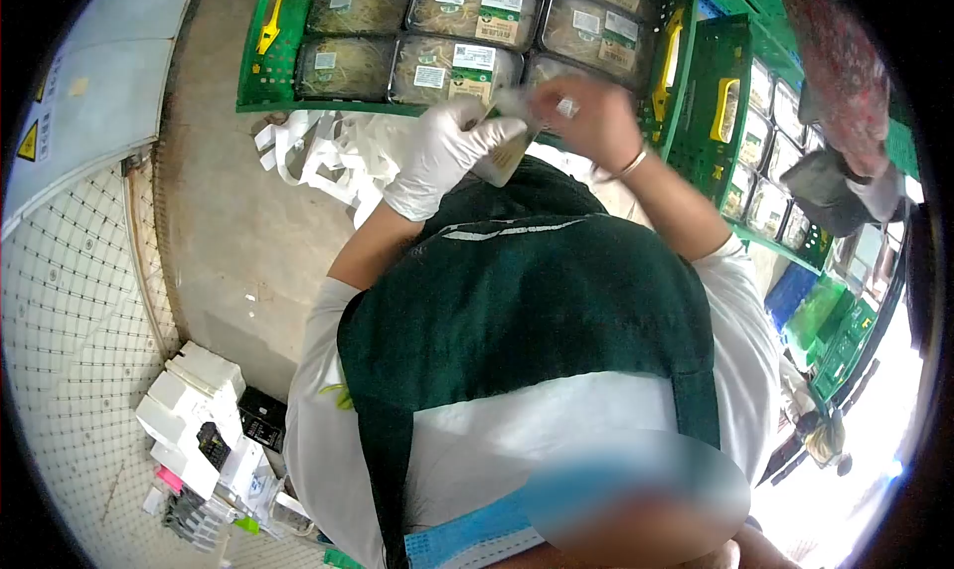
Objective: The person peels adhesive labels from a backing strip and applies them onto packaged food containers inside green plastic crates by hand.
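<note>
My left hand [447, 157], in a white glove, pinches a small stack of green-and-brown labels [507, 160] between thumb and fingers. Close by on the right is my bare right hand [596, 122], its fingers curled and blurred by motion. A small white sticker [567, 107] shows against those fingers; what the fingertips grip is smeared. Just beyond both hands, a green crate [348, 105] holds rows of film-covered black packs. The nearest middle pack [417, 60] bears a white sticker and a green-and-brown label, and pale strands show inside.
White backing strips [343, 157] lie tangled beside the crate. Another green crate [693, 157] of packs stands to the right, where another person's arm [845, 82] reaches in. White boxes [194, 410] sit at lower left, near a netted white wall [79, 340].
</note>
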Action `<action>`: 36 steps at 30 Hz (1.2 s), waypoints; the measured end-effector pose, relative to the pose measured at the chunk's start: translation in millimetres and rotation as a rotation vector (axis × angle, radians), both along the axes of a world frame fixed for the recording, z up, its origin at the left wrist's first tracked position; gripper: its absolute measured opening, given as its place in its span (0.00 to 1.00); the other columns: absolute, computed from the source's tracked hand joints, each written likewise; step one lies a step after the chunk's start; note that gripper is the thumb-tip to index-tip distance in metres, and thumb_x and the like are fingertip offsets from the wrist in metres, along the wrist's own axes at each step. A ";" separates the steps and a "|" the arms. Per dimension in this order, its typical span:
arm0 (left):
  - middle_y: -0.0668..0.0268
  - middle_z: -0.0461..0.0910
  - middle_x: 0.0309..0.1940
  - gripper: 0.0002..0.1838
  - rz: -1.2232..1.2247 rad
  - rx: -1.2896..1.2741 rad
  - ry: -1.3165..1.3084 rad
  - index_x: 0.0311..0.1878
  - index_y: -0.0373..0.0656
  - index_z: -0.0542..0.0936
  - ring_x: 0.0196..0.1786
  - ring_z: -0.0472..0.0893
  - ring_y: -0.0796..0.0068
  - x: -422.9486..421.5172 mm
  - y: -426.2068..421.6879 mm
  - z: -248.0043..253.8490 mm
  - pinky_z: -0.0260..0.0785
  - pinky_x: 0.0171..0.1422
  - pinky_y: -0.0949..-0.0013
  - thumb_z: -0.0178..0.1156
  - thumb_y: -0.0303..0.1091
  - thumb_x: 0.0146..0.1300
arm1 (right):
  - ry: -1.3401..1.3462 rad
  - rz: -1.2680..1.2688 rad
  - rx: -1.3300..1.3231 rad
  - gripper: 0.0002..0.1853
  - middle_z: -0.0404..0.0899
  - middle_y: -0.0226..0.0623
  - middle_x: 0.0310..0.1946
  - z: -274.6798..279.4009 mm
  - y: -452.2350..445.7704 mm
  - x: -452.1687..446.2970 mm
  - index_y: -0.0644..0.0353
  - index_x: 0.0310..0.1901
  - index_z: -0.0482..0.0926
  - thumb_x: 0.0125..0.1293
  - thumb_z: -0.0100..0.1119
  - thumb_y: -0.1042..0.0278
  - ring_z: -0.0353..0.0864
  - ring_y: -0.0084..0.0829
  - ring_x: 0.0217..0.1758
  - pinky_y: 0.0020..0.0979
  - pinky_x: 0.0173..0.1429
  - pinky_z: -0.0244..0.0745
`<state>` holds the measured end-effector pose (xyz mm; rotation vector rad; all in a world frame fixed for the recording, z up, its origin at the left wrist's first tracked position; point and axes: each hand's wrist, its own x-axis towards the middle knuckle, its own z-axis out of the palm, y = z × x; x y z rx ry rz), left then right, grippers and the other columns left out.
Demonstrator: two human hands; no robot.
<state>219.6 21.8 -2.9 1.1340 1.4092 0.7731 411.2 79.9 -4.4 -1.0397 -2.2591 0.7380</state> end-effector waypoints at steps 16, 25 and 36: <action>0.69 0.77 0.29 0.04 0.066 -0.090 -0.318 0.35 0.37 0.73 0.29 0.74 0.87 -72.5 -32.4 -31.6 0.66 0.32 0.83 0.53 0.27 0.58 | -1.210 -0.246 -0.064 0.25 0.72 0.47 0.40 -77.1 28.3 64.6 0.58 0.55 0.60 0.58 0.49 0.58 0.75 0.41 0.42 0.36 0.44 0.72; 0.67 0.76 0.36 0.14 -0.157 -0.038 -0.051 0.44 0.36 0.73 0.39 0.74 0.79 -88.6 -30.0 -11.9 0.66 0.45 0.76 0.57 0.31 0.55 | -0.048 0.238 -0.473 0.17 0.76 0.44 0.29 5.7 -4.5 -74.3 0.62 0.41 0.73 0.49 0.63 0.66 0.75 0.35 0.28 0.29 0.36 0.69; 0.69 0.73 0.24 0.07 0.444 0.001 -0.149 0.31 0.36 0.77 0.30 0.73 0.82 -181.1 -76.7 -14.4 0.64 0.35 0.79 0.59 0.30 0.51 | -0.238 0.155 0.031 0.09 0.77 0.39 0.22 -23.6 78.3 -218.4 0.51 0.31 0.77 0.52 0.54 0.58 0.78 0.38 0.26 0.35 0.30 0.72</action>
